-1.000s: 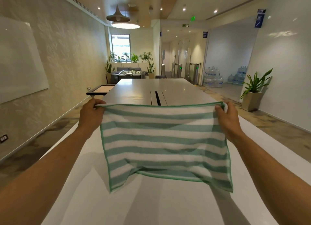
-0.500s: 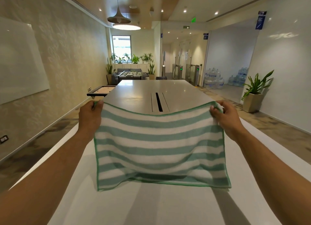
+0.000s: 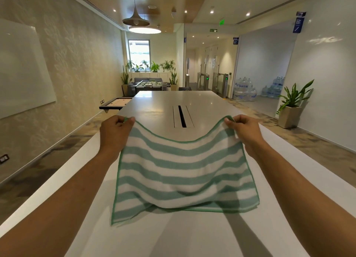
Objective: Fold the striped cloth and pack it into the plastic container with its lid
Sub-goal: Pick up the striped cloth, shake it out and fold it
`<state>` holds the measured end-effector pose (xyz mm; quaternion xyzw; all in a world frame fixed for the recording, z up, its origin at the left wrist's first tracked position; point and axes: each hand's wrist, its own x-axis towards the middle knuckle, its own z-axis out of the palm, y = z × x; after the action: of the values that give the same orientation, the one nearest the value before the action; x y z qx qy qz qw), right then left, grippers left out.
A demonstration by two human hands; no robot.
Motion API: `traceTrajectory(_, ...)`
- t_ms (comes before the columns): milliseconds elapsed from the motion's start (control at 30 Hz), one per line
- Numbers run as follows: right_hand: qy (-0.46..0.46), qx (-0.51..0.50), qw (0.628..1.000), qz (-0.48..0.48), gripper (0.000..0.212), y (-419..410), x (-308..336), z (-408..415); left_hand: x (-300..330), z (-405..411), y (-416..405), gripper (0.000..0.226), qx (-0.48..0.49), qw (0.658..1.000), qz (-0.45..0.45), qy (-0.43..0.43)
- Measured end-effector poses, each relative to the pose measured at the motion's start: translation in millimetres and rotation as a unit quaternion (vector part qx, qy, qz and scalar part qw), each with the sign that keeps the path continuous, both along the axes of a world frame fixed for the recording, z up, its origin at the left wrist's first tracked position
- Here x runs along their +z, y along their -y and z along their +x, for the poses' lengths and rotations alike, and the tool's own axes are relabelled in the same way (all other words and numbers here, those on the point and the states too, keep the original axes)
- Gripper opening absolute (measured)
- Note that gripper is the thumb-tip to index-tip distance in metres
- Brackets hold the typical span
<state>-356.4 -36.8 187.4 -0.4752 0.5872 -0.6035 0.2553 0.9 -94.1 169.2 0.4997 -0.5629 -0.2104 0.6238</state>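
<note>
The striped cloth (image 3: 183, 172), white with green bands and a green hem, hangs in front of me above the white table (image 3: 185, 235). My left hand (image 3: 114, 130) pinches its top left corner and my right hand (image 3: 244, 129) pinches its top right corner. The top edge sags in a curve between the two hands. The lower edge drapes down close to the tabletop, with the bottom left corner hanging lowest. No plastic container or lid is in view.
A long cable slot (image 3: 182, 116) runs along the table's middle, beyond the cloth. A low side table (image 3: 115, 103) stands off the left edge. A potted plant (image 3: 290, 106) stands by the right wall, and water bottles (image 3: 244, 91) are stacked behind it.
Both hands have drawn closer together, so the taut top edge now sags in the middle. The cloth has dropped lower toward the table.
</note>
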Motion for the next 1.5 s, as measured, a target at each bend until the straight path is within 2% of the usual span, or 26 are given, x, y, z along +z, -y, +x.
traceTrajectory(100, 0.000, 0.029, 0.999, 0.018, 0.024, 0, 11, 35, 18, -26, -13, 0.016, -0.050, 0.999, -0.015, -0.009)
traceTrajectory(267, -0.082, 0.087, 0.993, -0.015, 0.029, 0, 30, 90, 46, -70, -37, 0.010, -0.168, 0.981, -0.031, 0.088)
traceTrajectory(400, -0.169, 0.104, 0.976, -0.086, 0.031, -4, 42, 115, 64, -86, -48, 0.030, -0.268, 0.960, 0.001, 0.075)
traceTrajectory(533, -0.163, 0.113, 0.975, -0.104, 0.029, -6, 46, 114, 71, -82, -48, 0.028, -0.308, 0.947, 0.021, 0.093)
traceTrajectory(667, -0.162, 0.128, 0.973, -0.105, 0.027, -7, 45, 111, 70, -83, -46, 0.013, -0.279, 0.951, 0.007, 0.132)
traceTrajectory(767, -0.165, 0.147, 0.969, -0.109, 0.025, -7, 43, 112, 69, -87, -46, 0.006, -0.213, 0.966, -0.032, 0.140)
traceTrajectory(900, -0.148, 0.158, 0.971, -0.103, 0.024, -7, 42, 111, 68, -90, -48, 0.004, -0.147, 0.967, -0.092, 0.187)
traceTrajectory(1000, -0.147, 0.152, 0.972, -0.103, 0.024, -8, 42, 112, 69, -93, -49, 0.004, -0.116, 0.962, -0.103, 0.226)
traceTrajectory(1200, -0.120, 0.195, 0.968, -0.102, 0.033, -15, 46, 116, 68, -98, -53, 0.014, -0.088, 0.966, -0.092, 0.226)
traceTrajectory(1300, -0.111, 0.201, 0.968, -0.097, 0.029, -16, 47, 112, 66, -98, -55, 0.011, -0.104, 0.963, -0.100, 0.229)
traceTrajectory(1400, -0.145, 0.188, 0.967, -0.087, 0.025, -15, 47, 109, 65, -99, -54, 0.009, -0.107, 0.959, -0.095, 0.244)
traceTrajectory(1500, -0.235, 0.168, 0.952, -0.103, 0.025, -14, 48, 108, 63, -100, -52, 0.008, -0.105, 0.957, -0.088, 0.257)
